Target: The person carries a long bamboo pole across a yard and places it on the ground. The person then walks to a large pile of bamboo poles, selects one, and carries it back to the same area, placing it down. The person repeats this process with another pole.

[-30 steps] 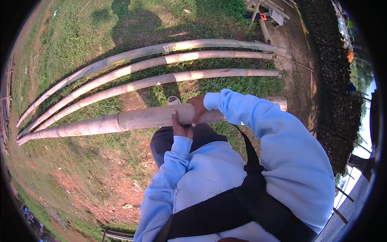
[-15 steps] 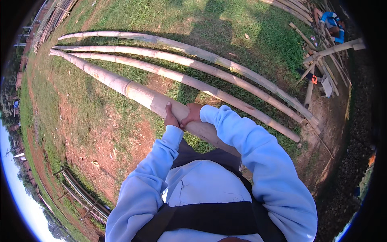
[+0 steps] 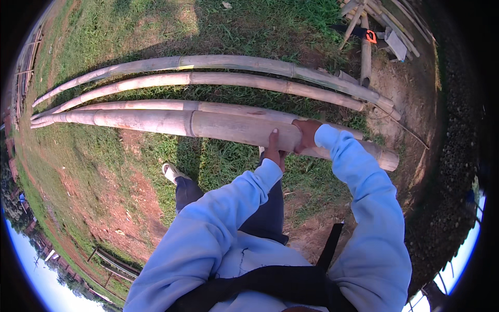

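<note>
A thick, pale bamboo pole lies across both my hands, its right end in front of me and its far end out at the left. My left hand grips it from the near side, thumb up along its face. Just to the right, my right hand is wrapped over the pole's top. Behind it a thinner bamboo pole runs along the grass, partly hidden by the held one. Beyond that are a middle bamboo pole and a far bamboo pole, roughly parallel.
Cut bamboo pieces and a pale board lie at the upper right. A thin stick rests by the pole ends. My shoe stands on grass and bare soil. A low rack of poles is at the lower left.
The held pole has moved away from my body, close beside the other poles, and now lies more nearly parallel to them. Both hands still grip it, with my arms reaching farther forward.
</note>
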The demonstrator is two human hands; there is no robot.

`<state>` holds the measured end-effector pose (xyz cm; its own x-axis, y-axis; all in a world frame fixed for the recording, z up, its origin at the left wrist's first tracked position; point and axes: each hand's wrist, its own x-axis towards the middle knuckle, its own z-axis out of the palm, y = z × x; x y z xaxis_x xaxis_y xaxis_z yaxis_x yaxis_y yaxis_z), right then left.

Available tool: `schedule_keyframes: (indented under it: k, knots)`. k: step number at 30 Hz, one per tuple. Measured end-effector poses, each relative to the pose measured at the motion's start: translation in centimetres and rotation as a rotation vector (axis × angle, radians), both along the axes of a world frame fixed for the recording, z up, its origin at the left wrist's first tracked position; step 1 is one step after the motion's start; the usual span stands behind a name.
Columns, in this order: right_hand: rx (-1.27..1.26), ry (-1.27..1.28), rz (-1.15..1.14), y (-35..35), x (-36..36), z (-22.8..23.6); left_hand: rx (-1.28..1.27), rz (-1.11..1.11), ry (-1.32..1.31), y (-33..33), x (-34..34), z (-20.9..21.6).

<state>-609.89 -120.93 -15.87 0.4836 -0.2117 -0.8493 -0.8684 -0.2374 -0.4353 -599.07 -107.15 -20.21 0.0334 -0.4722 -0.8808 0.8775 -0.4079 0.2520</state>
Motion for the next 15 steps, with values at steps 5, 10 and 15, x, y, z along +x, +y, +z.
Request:
schedule_keyframes:
  k: [5, 10, 15]
  knots:
    - [-0.006, 0.218, -0.007, -4.6, -12.2, -7.2, 0.189, -0.186, 0.254, -3.4, -11.8, -6.9]
    - [0.115, 0.239, -0.025, -8.0, -16.9, -13.6, -0.046, -0.340, 0.284, -3.0, -10.0, -11.4]
    - [-0.253, 0.195, -0.088, -10.2, -18.0, -18.3, -0.089, -0.325, 0.043, -0.7, 0.1, -14.5]
